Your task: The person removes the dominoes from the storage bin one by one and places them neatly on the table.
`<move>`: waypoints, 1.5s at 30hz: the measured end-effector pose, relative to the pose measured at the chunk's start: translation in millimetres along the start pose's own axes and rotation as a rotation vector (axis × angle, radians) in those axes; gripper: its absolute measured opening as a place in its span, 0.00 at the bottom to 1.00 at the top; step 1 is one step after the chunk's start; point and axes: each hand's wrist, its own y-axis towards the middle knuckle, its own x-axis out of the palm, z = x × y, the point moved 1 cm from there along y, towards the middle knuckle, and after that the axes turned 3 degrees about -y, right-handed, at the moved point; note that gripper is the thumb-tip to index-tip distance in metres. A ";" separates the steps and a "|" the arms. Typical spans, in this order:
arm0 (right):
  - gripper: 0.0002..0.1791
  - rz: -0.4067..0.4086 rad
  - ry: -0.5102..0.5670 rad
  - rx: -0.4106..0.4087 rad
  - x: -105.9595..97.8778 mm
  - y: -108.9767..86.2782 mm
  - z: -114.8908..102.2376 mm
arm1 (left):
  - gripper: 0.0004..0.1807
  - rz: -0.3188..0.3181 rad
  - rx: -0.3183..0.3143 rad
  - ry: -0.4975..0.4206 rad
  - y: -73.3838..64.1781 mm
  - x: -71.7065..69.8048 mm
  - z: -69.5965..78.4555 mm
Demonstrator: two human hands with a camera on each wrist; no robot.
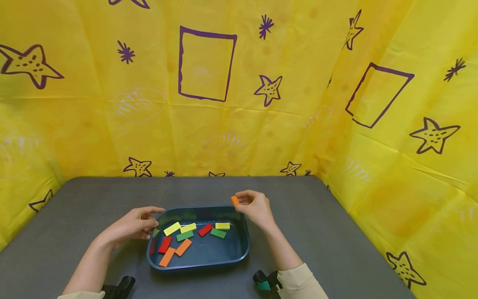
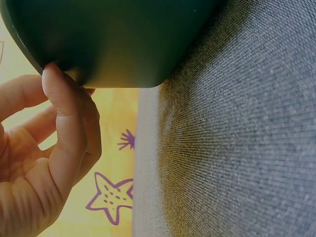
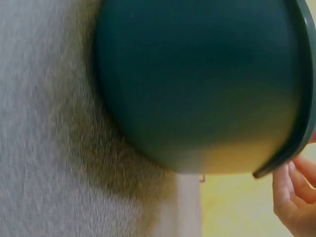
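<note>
A dark blue plastic tray (image 1: 213, 254) with rounded corners stands on the table. My left hand (image 1: 136, 224) grips its left rim, and the fingertips meet that rim in the left wrist view. Over the far right corner, my right hand (image 1: 258, 209) pinches a small orange block (image 1: 235, 201) between thumb and fingers. The right wrist view hides this block behind the tray wall (image 3: 197, 89). Inside the tray lie several flat blocks: yellow (image 1: 172, 229), green (image 1: 185, 236), red (image 1: 165, 244) and orange (image 1: 167, 257), mostly in the left half.
The dark grey cloth-covered table (image 1: 317, 249) surrounds the tray. Yellow fabric (image 1: 224, 133) with purple stars and frames hangs behind and along the sides. Black straps with devices (image 1: 267, 280) are worn at both wrists, close to the tabletop.
</note>
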 end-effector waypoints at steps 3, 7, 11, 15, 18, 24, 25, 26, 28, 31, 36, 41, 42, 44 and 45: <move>0.15 0.063 0.034 0.034 -4.2 4.8 6.0 | 0.31 0.005 0.001 0.000 -0.1 -0.2 1.2; 0.15 0.130 0.059 0.090 -7.6 10.4 14.9 | 0.31 0.005 0.009 0.003 -1.1 -1.1 2.5; 0.15 0.178 0.057 0.139 -9.5 13.6 25.5 | 0.31 0.002 0.011 0.003 -1.6 -1.1 2.5; 0.15 0.209 0.064 0.154 -10.6 16.7 35.6 | 0.31 -0.011 0.022 -0.001 -2.4 -0.2 2.7; 0.15 0.237 0.043 0.183 -11.3 20.1 42.8 | 0.31 -0.015 0.024 -0.007 -2.7 0.1 3.1; 0.16 0.267 0.004 0.292 -11.2 28.1 55.4 | 0.32 -0.012 0.022 -0.004 -1.6 0.2 3.3; 0.16 0.269 0.005 0.304 -10.9 29.0 56.9 | 0.31 -0.011 0.022 -0.001 -1.3 0.2 3.2; 0.16 0.271 0.004 0.320 -10.4 30.1 58.4 | 0.31 -0.011 0.022 -0.001 -1.0 0.2 3.1; 0.15 0.277 -0.013 0.342 -8.9 31.9 61.6 | 0.31 -0.011 0.021 0.001 -0.4 0.4 2.7; 0.15 0.284 -0.050 0.366 -5.8 33.9 64.7 | 0.32 -0.009 0.016 0.001 0.0 0.8 2.5; 0.15 0.300 -0.104 0.359 -0.6 36.5 69.2 | 0.32 -0.009 0.012 -0.001 0.4 1.4 2.5; 0.15 0.305 -0.148 0.361 3.5 39.4 74.2 | 0.32 -0.009 0.011 0.001 1.6 0.8 0.7; 0.15 0.303 -0.153 0.361 4.1 39.7 74.8 | 0.32 -0.010 0.014 0.004 1.8 0.4 0.3; 0.15 0.299 -0.166 0.362 5.5 40.9 76.6 | 0.32 -0.010 0.017 0.009 2.0 -0.4 -0.4; 0.15 0.297 -0.176 0.362 6.0 41.4 77.3 | 0.32 -0.009 0.017 0.009 2.0 -0.7 -0.5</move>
